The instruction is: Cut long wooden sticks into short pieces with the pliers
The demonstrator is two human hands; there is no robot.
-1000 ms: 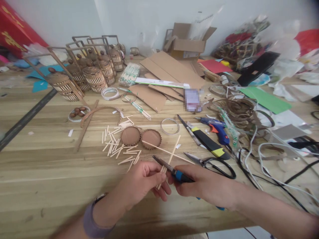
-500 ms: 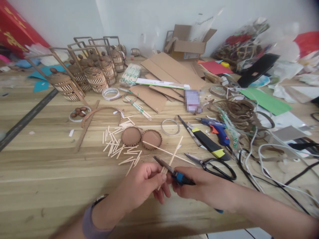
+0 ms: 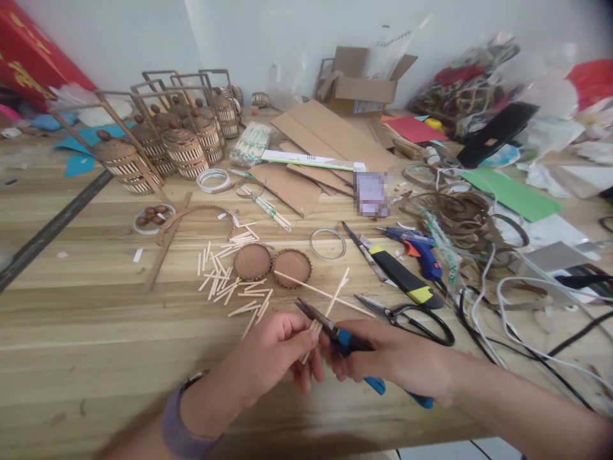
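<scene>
My left hand (image 3: 275, 354) pinches a small bundle of thin bamboo sticks (image 3: 330, 303) that slant up to the right. My right hand (image 3: 397, 361) grips blue-handled cutting pliers (image 3: 335, 332), whose dark jaws sit around the sticks just above my left fingers. The pliers' handles are spread apart below my palm. A long single stick (image 3: 306, 287) lies on the table behind the jaws. Short cut stick pieces (image 3: 225, 281) lie scattered to the left, beside two round cardboard discs (image 3: 271, 262).
Black scissors (image 3: 412, 313), a yellow-black utility knife (image 3: 400, 278) and a blue glue gun (image 3: 416, 246) lie right of my hands. White cables (image 3: 517, 306) trail at right. Small woven baskets (image 3: 163, 144), cardboard sheets (image 3: 316, 137) and a box (image 3: 364, 80) stand behind.
The pliers' blue handles have spread open below my right hand. Both hands stay in about the same place around the sticks.
</scene>
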